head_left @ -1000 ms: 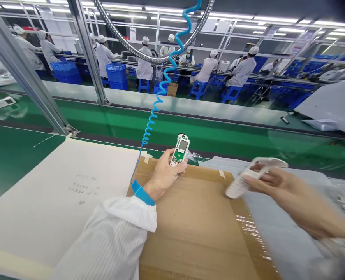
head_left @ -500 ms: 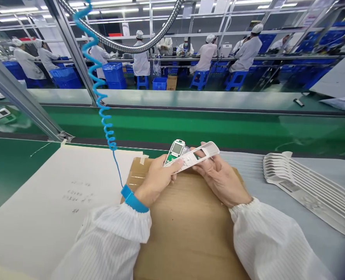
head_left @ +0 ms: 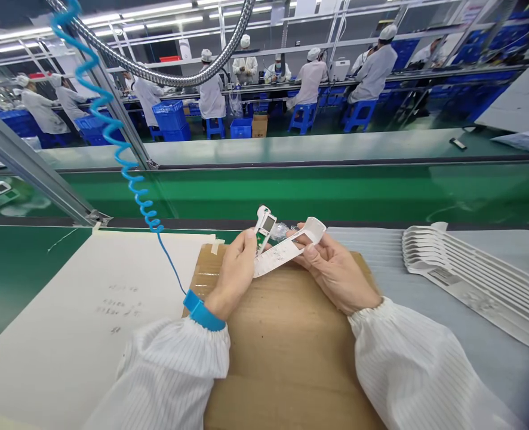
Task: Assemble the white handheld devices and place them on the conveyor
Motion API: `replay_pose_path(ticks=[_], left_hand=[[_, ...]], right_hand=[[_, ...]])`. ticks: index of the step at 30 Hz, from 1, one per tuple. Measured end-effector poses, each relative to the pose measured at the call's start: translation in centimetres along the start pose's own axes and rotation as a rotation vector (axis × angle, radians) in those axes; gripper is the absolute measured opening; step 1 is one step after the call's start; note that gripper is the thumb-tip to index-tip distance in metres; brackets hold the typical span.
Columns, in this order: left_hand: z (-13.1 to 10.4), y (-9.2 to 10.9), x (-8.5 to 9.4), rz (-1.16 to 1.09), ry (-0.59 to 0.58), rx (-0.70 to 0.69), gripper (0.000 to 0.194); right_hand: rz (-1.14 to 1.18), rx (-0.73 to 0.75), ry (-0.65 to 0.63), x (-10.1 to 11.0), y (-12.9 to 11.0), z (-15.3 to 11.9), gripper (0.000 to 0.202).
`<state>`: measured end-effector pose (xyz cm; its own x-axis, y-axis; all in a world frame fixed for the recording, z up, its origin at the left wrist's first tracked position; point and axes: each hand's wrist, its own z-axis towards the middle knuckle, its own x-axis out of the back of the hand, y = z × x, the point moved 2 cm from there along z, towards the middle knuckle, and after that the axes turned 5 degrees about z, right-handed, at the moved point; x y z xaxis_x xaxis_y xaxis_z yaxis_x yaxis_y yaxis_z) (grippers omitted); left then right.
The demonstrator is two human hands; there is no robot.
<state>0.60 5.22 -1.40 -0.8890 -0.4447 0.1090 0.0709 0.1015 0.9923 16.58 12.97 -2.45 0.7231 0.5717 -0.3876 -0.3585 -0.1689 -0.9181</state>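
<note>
My left hand (head_left: 236,263) is closed round the lower part of a white handheld device (head_left: 267,224) with a small grey screen and a green circuit board showing. In my right hand (head_left: 334,269) is a long white plastic cover (head_left: 279,255), its inner side facing up and a window cut near its curved end. The cover slants across in front of the device, its lower left end near my left fingers. Clear crinkled plastic (head_left: 282,230) shows between the two parts. A blue wrist strap (head_left: 204,310) circles my left wrist.
Cardboard (head_left: 286,358) lies under my hands. Several similar white covers (head_left: 474,280) are nested at right on a pale sheet. White paper (head_left: 80,298) lies at left. A coiled blue cord (head_left: 134,179) hangs to the strap. Beyond the green conveyor (head_left: 291,191), people in white sit working.
My left hand has turned the device more upright and edge-on. My right hand has tilted the cover, its window end shifting slightly left, and the parts stand farther apart.
</note>
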Motion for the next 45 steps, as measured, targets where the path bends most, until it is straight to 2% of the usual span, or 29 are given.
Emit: replay_pose_path(ticks=[2, 5, 8, 13, 15, 18, 21, 25, 29, 32, 34, 35, 38, 41, 45], left_hand=[[0.0, -0.1, 0.0, 0.074, 0.051, -0.147, 0.037], [-0.7, 0.2, -0.4, 0.202, -0.001, -0.296, 0.033], [-1.6, 0.6, -0.8, 0.314, -0.052, -0.324, 0.029], [-2.3, 1.0, -1.6, 0.466, -0.05, -0.38, 0.029], [-2.6, 1.0, -2.1, 0.653, -0.093, -0.418, 0.035], [-2.9, 0.9, -3.0, 0.989, -0.234, -0.429, 0.047], [-3.3, 1.0, -3.6, 1.16, -0.349, -0.43, 0.053], [-4.1, 1.5, -4.3, 1.256, -0.398, -0.504, 0.055], [-3.7, 1.3, -3.7, 1.237, -0.334, -0.457, 0.053], [-2.9, 1.0, -2.3, 1.127, -0.081, -0.433, 0.043], [-2.7, 1.0, -1.6, 0.979, 0.079, -0.509, 0.039], [-2.8, 1.1, -1.5, 0.915, 0.115, -0.559, 0.042], [-3.3, 1.4, -2.0, 0.854, 0.118, -0.653, 0.045], [-3.7, 1.6, -2.9, 0.866, 0.107, -0.707, 0.035], [-3.7, 1.7, -3.5, 0.86, 0.146, -0.743, 0.029]], right_hand=[[0.008, -0.009, 0.028, 0.0, 0.1, 0.1, 0.044], [0.034, 0.0, 0.067, 0.2, 0.5, 0.2, 0.044], [0.034, -0.005, 0.095, 0.5, 0.9, 0.3, 0.049], [0.059, 0.017, 0.137, 0.0, 1.0, 0.4, 0.045], [0.196, -0.032, 0.175, -0.6, 0.7, 0.4, 0.04], [0.467, -0.194, 0.332, -1.4, 0.2, 0.2, 0.05], [0.621, -0.309, 0.454, -1.8, -0.4, -0.2, 0.054], [0.713, -0.332, 0.423, -1.4, -1.0, -0.6, 0.052], [0.674, -0.326, 0.301, -1.2, -1.1, -0.5, 0.046], [0.582, -0.289, 0.131, -1.9, -0.7, -0.3, 0.031], [0.521, -0.255, 0.046, -2.5, -0.3, -0.3, 0.023], [0.499, -0.249, 0.021, -2.9, 0.0, -0.5, 0.021], [0.474, -0.269, 0.012, -3.7, 0.9, -1.0, 0.018], [0.481, -0.269, 0.061, -4.0, 1.3, -1.3, 0.012], [0.495, -0.264, 0.096, -3.8, 1.4, -1.2, 0.013]])
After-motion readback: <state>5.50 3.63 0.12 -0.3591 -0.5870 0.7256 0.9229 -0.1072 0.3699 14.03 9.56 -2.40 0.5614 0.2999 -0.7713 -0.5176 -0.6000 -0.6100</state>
